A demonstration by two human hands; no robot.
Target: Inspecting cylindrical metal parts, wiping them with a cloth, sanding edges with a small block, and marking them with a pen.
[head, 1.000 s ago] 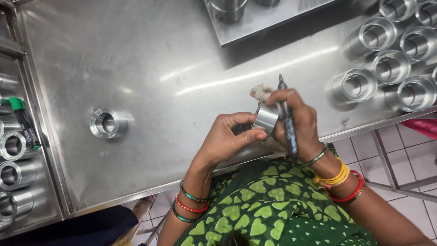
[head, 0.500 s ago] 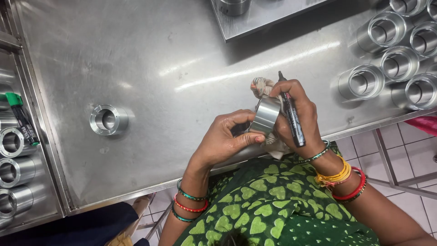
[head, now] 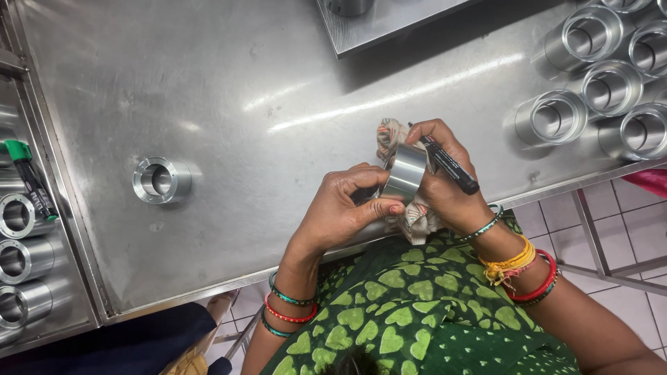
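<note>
Seen from above, at the near edge of a steel table (head: 229, 97). Left hand (head: 340, 212) curled around a short metal ring (head: 403, 173), thumb and fingers pinching its lower rim, so closed on the ring. Right hand (head: 445, 184) pressed against the other side of the same ring, fingers closed on a black marker (head: 450, 165) and on a patterned cloth (head: 399, 139) bunched behind and under the ring. Ring held tilted, just above the table edge, close to the green dress with heart print (head: 424, 305). Coloured bangles on both wrists.

Further left on the table, one single metal ring (head: 161, 180) standing alone, well apart from the hands. At the far right, a group of similar metal cylinders (head: 597, 76) standing close together. At the top, a flat steel plate (head: 389, 21) carrying one more cylinder. On the left, a side tray (head: 69, 264) with more cylinders in a row and a green-capped marker (head: 28, 177).
</note>
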